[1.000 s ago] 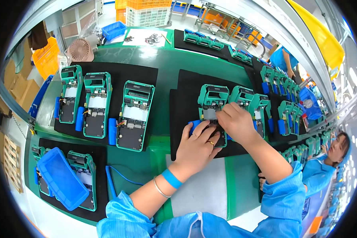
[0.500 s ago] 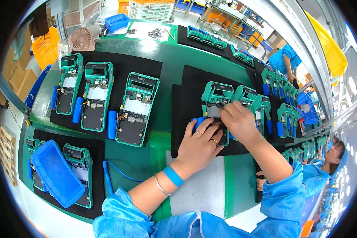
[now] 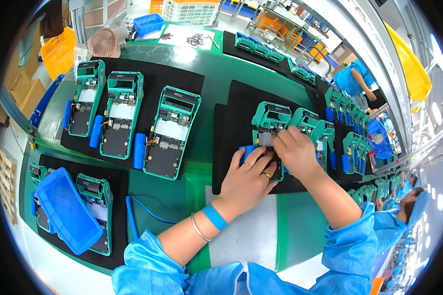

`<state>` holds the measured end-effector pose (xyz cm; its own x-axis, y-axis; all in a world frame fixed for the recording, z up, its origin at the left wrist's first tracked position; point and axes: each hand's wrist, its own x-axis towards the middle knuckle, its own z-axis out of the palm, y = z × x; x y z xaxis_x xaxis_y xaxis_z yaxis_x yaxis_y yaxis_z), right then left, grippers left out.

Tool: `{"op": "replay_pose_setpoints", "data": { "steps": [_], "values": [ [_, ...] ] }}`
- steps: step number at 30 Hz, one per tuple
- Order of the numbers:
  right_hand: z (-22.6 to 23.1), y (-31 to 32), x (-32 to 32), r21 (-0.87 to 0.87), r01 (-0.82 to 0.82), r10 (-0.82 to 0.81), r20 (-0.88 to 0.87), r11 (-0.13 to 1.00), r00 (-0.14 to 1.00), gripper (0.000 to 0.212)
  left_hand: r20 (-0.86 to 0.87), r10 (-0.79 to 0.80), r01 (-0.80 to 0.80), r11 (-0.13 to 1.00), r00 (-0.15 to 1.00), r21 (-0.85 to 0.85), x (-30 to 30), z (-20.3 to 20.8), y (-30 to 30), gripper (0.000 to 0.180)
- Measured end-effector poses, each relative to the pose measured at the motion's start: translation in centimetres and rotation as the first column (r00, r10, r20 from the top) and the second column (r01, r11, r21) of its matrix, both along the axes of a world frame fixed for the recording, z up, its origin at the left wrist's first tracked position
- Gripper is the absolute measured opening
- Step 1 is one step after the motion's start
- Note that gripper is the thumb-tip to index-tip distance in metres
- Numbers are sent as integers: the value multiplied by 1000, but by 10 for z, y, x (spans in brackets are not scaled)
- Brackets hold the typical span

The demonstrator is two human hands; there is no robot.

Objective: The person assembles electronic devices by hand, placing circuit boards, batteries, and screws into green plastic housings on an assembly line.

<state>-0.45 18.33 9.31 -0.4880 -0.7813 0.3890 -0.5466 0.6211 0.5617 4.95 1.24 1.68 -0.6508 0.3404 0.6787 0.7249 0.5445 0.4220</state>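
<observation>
- Green device frame: face up with its interior exposed, at three o'clock of the view's middle, head end toward twelve; lower part mostly covered.
- Black bar: set across the frame's head end, at twelve o'clock.
- Grey plate: flat, mid-frame, partly hidden.
- Blue cylinder: beside the frame, between eight and nine o'clock, partly covered.

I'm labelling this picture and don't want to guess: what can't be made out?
In the head view:
What the right hand pinches, if anything: hidden by the hand itself.
Touched device, lower part: partly behind the left hand.
Other devices: partly covered by the blue tray.
Small parts on the white sheet: too small to identify.
</observation>
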Motion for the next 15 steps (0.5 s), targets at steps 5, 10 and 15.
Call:
{"op": "replay_pose_setpoints", "data": {
  "steps": [5,10,15],
  "values": [
    [2,0,0,18,25,-25,10,1000,1000,16,-3,2,-2,1000,1000,-1,0,0,-1,38],
    [1,0,-4,5,32,-32,-17,999,999,15,10,3,-3,1000,1000,-18,0,0,0,38],
    [6,4,-7,-5,6,-6,-2,1000,1000,14,-5,-5,5,1000,1000,-4,1,1,-1,40]
  ]
}}
